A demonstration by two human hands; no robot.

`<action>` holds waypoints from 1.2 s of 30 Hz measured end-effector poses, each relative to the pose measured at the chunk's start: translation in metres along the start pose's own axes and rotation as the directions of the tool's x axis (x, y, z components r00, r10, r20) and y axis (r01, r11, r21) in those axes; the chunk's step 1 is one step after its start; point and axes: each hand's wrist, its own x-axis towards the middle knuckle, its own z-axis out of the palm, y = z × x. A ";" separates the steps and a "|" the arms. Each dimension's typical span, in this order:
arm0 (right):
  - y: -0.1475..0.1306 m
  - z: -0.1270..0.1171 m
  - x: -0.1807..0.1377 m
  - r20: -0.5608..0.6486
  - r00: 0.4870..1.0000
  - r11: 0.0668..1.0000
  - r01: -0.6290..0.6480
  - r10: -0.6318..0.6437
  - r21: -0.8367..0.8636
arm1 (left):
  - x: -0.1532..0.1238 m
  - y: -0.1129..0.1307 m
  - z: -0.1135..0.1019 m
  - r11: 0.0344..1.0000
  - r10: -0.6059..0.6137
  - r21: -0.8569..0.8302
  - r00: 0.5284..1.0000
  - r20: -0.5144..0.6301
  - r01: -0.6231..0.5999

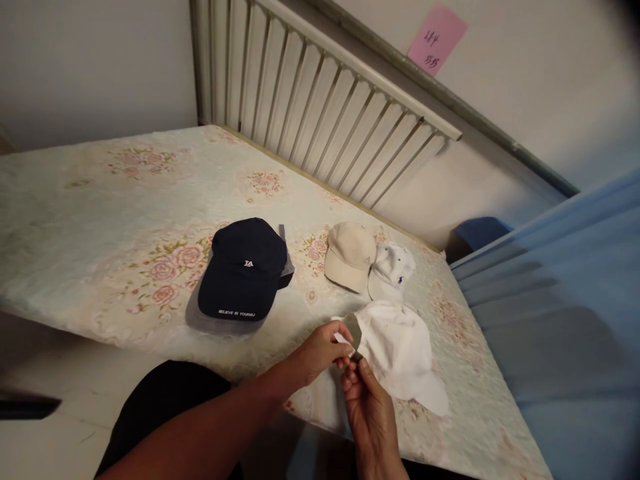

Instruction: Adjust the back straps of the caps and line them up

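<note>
A plain white cap (400,350) lies on the flowered mattress (125,220) near its front edge. My left hand (320,353) and my right hand (367,413) both pinch the cap's back strap at its left side, fingers closed on it. Further back lie a navy cap (245,270) with white lettering, stacked on a grey cap whose brim shows under it, a beige cap (350,257), and a white cap with small dark marks (393,270) leaning against the beige one.
A slatted metal headboard (320,100) runs along the mattress's far side against the wall. A pink note (436,39) is stuck on the wall. Blue fabric (565,320) fills the right. My dark-clothed knee (160,407) is at the bottom left.
</note>
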 end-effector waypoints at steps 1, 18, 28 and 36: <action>0.000 0.000 0.000 -0.007 1.000 1.000 -0.004 0.004 -0.004 | 0.000 0.001 0.000 1.000 -0.002 -0.003 1.000 0.001 0.002; -0.002 0.008 -0.004 -0.037 0.999 0.998 0.020 -0.022 -0.054 | 0.001 -0.003 -0.002 1.000 0.007 -0.013 1.000 -0.011 -0.008; -0.002 0.007 -0.004 -0.006 0.999 0.998 0.033 -0.033 -0.058 | 0.000 0.000 -0.001 0.999 -0.011 -0.032 1.000 -0.013 0.011; -0.004 0.012 -0.005 0.002 0.996 0.993 0.088 -0.088 -0.076 | 0.002 -0.004 -0.002 0.998 -0.015 -0.054 1.000 -0.005 0.014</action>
